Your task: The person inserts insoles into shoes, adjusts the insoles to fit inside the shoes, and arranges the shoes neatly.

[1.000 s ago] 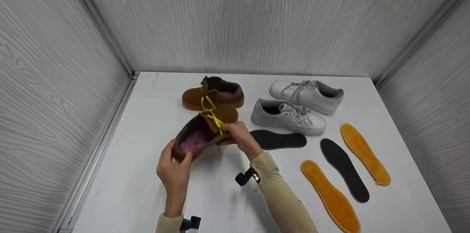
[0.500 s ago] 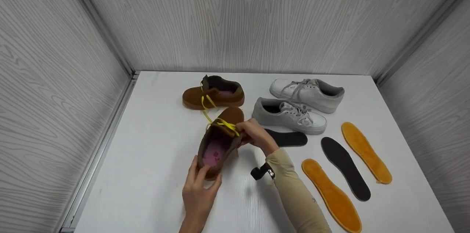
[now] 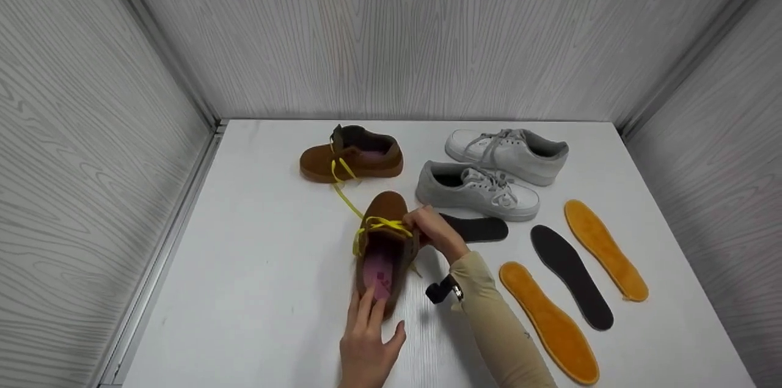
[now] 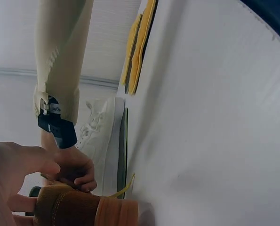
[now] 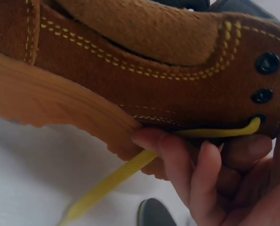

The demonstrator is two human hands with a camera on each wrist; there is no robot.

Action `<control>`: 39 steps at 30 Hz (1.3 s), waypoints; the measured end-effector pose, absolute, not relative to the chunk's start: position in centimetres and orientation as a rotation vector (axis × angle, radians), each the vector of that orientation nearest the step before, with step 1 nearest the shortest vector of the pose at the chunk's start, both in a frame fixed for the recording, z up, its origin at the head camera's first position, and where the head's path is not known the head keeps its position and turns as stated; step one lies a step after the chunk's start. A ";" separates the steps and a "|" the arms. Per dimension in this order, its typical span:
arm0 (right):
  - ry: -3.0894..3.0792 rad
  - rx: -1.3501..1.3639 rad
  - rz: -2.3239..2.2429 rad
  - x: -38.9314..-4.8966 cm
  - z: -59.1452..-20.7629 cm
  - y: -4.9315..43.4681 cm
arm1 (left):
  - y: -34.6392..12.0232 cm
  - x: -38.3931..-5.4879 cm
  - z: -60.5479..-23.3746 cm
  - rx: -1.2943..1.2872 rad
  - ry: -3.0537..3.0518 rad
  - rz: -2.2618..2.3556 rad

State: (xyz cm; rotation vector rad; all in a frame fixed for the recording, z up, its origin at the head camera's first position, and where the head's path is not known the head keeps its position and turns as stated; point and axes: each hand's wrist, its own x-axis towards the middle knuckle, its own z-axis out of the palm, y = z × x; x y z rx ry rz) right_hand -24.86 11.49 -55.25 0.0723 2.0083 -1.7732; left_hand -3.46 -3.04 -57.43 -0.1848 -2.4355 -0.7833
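A brown suede shoe point(image 3: 387, 204) with a yellow lace point(image 3: 386, 224) points its toe away from me. Inside it lies a pink insole point(image 3: 377, 264). My right hand point(image 3: 432, 230) grips the shoe's right side beside the laces; the right wrist view shows its curled fingers point(image 5: 175, 157) under the eyelets, around the lace. At the heel, my left hand point(image 3: 368, 348) reaches straight fingers over the back opening onto the insole's heel end, its thumb spread off to the right. In the left wrist view, those fingers point(image 4: 22, 203) partly disappear behind the heel.
Behind stands the other brown shoe point(image 3: 351, 162), joined visually by a trailing lace. Two white sneakers point(image 3: 507, 156) sit at the back right. Black insoles point(image 3: 571, 278) and orange insoles point(image 3: 550, 324) lie on the white table point(image 3: 244, 290) at right. Grey panels point(image 3: 391, 33) enclose it.
The held shoe has swung round from slanting to pointing straight away, shifting right and nearer me. My left thumb has come off the heel, and its fingers now lie straight over the opening.
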 end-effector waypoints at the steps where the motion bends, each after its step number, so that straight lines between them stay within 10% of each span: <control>1: 2.031 0.071 -1.755 -24.8 -55.5 11.5 | -2.9 -3.3 -57.5 -0.180 -2.447 -0.774; 39: 2.220 0.072 -1.679 -23.4 -57.6 11.6 | -3.0 -4.8 -58.4 -0.249 -2.510 -0.684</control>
